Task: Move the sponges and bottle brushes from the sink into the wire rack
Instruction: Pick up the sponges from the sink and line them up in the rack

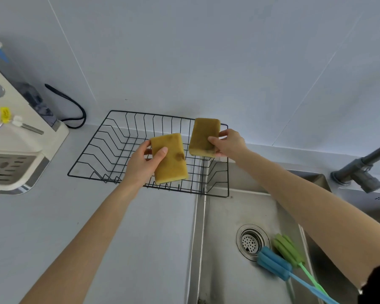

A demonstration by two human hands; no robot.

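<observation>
- The counter is pale grey, flat and smooth. It has a few tiny dark specks on it.
- The wall behind is pale too, made of big tiles with thin lines between them.
- A black wire rack sits on the counter by the wall. Its right end hangs over the edge of the sink.
- The sink is shiny steel with a round drain in the bottom. The steel looks a bit smudged near the drain.
- The left hand holds a yellow sponge over the front of the rack. The thumb lies across the top and the fingers curl round the far edge. The sponge has brown spots.
- The right hand holds a second sponge over the back right part of the rack. The fingers and thumb pinch its right side.
- I cannot tell if either sponge touches the wires.
- A blue brush and a green brush lie in the sink, side by side, just right of the drain. Their thin handles cross near the bottom edge.
- A grey tap stands at the right, behind the sink.
- A white machine stands at the left on the counter. A black cord curls behind it by the wall.
</observation>
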